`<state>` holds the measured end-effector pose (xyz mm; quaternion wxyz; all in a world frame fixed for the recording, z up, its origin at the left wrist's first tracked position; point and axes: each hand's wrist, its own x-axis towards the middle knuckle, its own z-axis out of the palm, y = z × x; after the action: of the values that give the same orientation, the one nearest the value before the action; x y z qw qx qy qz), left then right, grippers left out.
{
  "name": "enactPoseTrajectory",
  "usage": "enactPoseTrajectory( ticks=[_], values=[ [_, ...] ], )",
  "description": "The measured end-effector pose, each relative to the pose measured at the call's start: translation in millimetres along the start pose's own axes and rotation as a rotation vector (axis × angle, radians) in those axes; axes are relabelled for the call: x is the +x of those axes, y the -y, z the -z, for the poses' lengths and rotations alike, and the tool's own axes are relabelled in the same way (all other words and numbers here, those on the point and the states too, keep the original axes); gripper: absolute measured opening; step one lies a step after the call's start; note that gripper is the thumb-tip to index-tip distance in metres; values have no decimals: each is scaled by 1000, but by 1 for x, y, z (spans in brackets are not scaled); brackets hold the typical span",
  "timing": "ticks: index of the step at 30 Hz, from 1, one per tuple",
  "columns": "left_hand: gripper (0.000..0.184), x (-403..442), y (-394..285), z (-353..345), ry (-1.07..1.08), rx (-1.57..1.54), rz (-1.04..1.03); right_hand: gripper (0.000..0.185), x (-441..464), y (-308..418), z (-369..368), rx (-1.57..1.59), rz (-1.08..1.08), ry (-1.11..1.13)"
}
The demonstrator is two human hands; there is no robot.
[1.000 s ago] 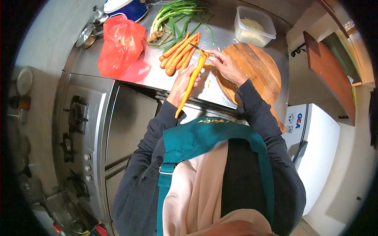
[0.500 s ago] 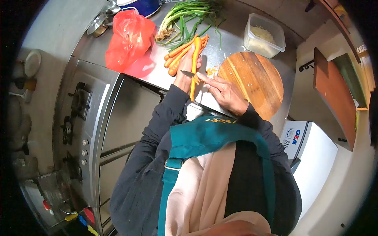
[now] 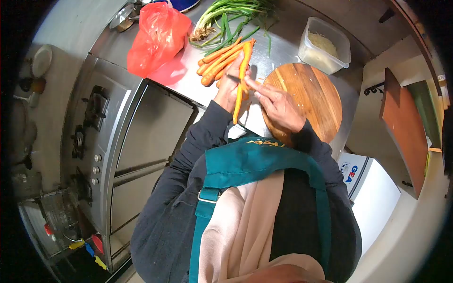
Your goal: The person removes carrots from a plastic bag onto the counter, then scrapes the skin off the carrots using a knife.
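Observation:
A long orange carrot (image 3: pixel 243 66) slants upright in my left hand (image 3: pixel 228 87), whose fingers wrap around it from behind. My right hand (image 3: pixel 282 107) grips a small knife (image 3: pixel 233 77), its index finger stretched along toward the carrot. The dark blade crosses the carrot, while the handle is mostly hidden by the hand. Thin strips of carrot peel (image 3: pixel 245 88) hang by the blade. Several more carrots (image 3: pixel 217 66) lie in a pile just beyond my left hand. A round wooden board (image 3: pixel 309 94) lies beside and partly under my right hand.
Spring onions (image 3: pixel 231 16) lie behind the carrots, with a red plastic bag (image 3: pixel 158 40) to their left. A clear tub (image 3: pixel 325 47) of pale shreds stands at the back right. The gas stove (image 3: pixel 94 113) is on the left, a white GEA appliance (image 3: pixel 373 188) on the right.
The view has shifted slightly. The knife has moved a little up the carrot, and the carrot's angle has changed slightly. Both hands keep their hold.

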<state>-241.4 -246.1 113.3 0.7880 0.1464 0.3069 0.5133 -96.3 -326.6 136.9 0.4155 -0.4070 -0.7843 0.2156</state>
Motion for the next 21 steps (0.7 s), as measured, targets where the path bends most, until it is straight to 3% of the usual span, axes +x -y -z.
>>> enactPoseTrajectory(
  ticks=[3,5,9,16,21],
  values=[
    [31,4,-2,2,26,28,64,40,-5,6,3,-28,-111,163],
    [31,-2,2,-6,15,-11,-50,40,-3,1,2,-31,-92,140],
    [22,-2,4,-7,-52,-35,-59,39,5,-2,4,-47,-116,121],
    [20,-16,1,-7,34,-4,12,39,9,-15,8,-2,-110,95],
    [18,-8,4,-9,22,-106,-115,40,8,-11,1,52,-106,87]
  ],
)
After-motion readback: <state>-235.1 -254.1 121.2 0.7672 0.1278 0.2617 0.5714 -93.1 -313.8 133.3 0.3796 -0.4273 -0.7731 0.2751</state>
